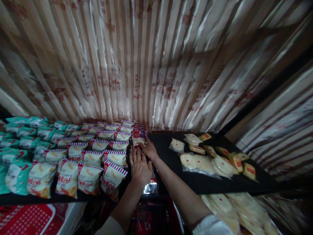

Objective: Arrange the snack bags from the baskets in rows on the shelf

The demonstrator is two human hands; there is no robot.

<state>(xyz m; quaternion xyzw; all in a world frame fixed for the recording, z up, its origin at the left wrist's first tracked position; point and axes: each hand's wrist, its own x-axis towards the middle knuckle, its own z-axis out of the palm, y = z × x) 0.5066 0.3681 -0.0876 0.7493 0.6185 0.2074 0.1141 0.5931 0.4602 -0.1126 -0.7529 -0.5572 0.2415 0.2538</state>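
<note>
A row of dark red snack packets (140, 131) runs front to back on the black shelf, right of the white snack bags (112, 178). My left hand (141, 168) lies flat over the front part of this row, its fingers stretched forward and the packets beneath it mostly hidden. Just ahead and to the right, my right hand (148, 149) grips a packet in the same row, thumb on its face and fingers along its right side. A shiny silver and red packet (151, 186) shows near the shelf's front edge, beside my left wrist.
Teal snack bags (18, 174) stand in rows at the far left. Clear-wrapped round pale flatbreads (200, 161) and small yellow packs (249, 170) lie on the right of the black shelf (168, 182). Below are a red basket (31, 217) and more flatbreads (234, 209). Striped sheeting (146, 65) hangs behind.
</note>
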